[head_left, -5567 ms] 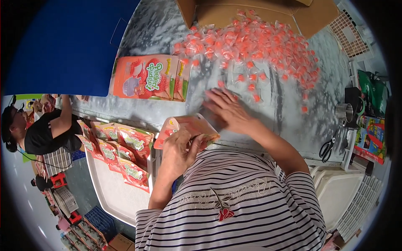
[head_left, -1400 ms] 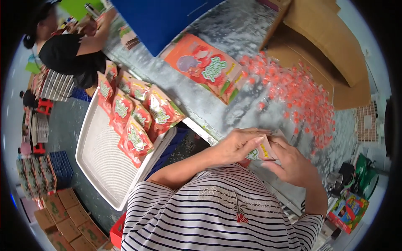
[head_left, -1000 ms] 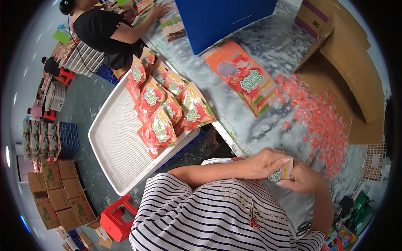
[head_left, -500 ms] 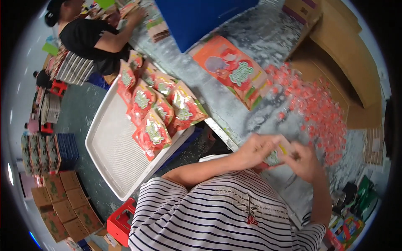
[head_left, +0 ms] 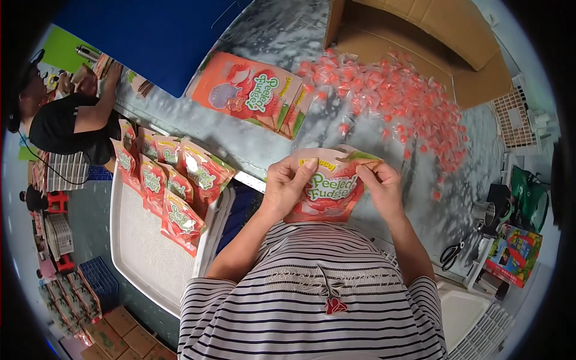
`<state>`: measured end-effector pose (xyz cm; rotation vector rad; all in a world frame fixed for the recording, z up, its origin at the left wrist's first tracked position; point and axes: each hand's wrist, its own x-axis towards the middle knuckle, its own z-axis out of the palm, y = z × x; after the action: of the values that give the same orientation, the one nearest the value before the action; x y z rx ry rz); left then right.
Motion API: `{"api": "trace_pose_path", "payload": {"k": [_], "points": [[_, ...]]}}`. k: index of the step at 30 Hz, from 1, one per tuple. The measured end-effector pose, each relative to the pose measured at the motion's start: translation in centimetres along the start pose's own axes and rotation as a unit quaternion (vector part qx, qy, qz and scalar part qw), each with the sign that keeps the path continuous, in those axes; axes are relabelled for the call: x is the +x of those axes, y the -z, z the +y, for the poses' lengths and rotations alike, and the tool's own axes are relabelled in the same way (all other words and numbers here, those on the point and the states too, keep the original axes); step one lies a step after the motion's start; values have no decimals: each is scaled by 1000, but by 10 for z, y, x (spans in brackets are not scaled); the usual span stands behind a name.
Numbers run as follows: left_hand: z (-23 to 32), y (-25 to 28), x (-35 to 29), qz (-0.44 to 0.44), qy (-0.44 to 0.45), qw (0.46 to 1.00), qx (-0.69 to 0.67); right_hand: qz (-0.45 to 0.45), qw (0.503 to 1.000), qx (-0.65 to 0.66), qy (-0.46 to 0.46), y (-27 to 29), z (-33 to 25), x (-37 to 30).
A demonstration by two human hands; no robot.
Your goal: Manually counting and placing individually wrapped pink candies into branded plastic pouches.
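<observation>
Pouch (head_left: 329, 195) is hanging just past the near edge of the table (head_left: 234, 144), left hand (head_left: 287, 186) pinching one upper corner, right hand (head_left: 384, 189) the other; the spread grip is probably tensioning the top edge so it isn't sagging. Wrapped candies (head_left: 390, 90) are lying heaped by the open carton (head_left: 480, 87), likely for reach; plump pouches (head_left: 155, 186) are leaning together on the white tray (head_left: 132, 240), likely propping each other.

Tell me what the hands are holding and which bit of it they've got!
A red and pink pouch: the left hand grips it near its upper left corner, the right hand near its upper right corner.
</observation>
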<state>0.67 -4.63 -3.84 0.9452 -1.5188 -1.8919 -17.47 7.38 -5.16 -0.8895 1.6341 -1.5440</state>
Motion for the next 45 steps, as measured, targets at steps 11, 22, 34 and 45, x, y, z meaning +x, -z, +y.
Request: {"api": "trace_pose_path", "payload": {"k": [11, 22, 34, 45], "points": [[-15, 2, 12, 13, -10, 999, 32, -34, 997, 58, -36, 8, 8, 7], [-8, -10, 15, -74, 28, 994, -78, -60, 996, 58, -44, -5, 5, 6], [-14, -5, 9, 57, -164, 969, 174, 67, 996, -50, 41, -16, -45, 16], [13, 32, -31, 204, -290, 862, 362, -116, 980, -45, 154, -125, -77, 23]]}}
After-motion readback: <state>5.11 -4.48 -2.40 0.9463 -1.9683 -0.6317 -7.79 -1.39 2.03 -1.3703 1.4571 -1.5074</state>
